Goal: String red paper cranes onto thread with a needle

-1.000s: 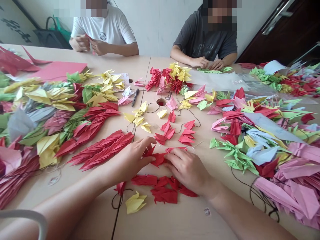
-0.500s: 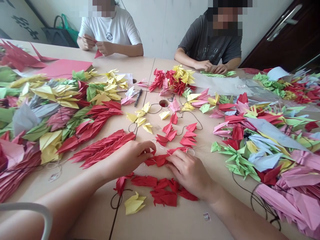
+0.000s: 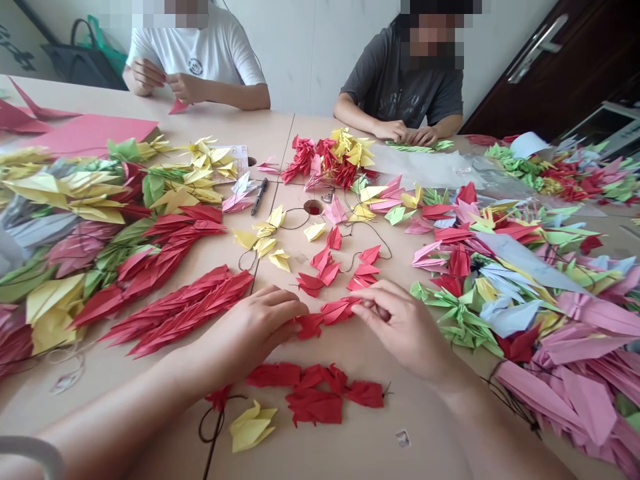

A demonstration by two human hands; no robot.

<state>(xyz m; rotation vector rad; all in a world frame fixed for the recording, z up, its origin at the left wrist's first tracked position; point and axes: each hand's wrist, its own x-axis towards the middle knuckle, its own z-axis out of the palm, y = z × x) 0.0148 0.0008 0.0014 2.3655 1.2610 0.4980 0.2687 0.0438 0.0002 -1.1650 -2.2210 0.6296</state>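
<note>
Your left hand (image 3: 267,317) seems to pinch the red folded paper (image 3: 340,311) between your hands; whether your right hand (image 3: 403,323) grips its other end, I can't tell. Red bundles (image 3: 185,312) look finished; loose red pieces (image 3: 329,273) ahead apparently remain.

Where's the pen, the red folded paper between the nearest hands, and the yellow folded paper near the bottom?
Pen (image 3: 259,197): head view, middle of its barrel.
Red folded paper (image 3: 338,311): head view, its top surface.
Yellow folded paper (image 3: 251,428): head view, middle of its body.
</note>
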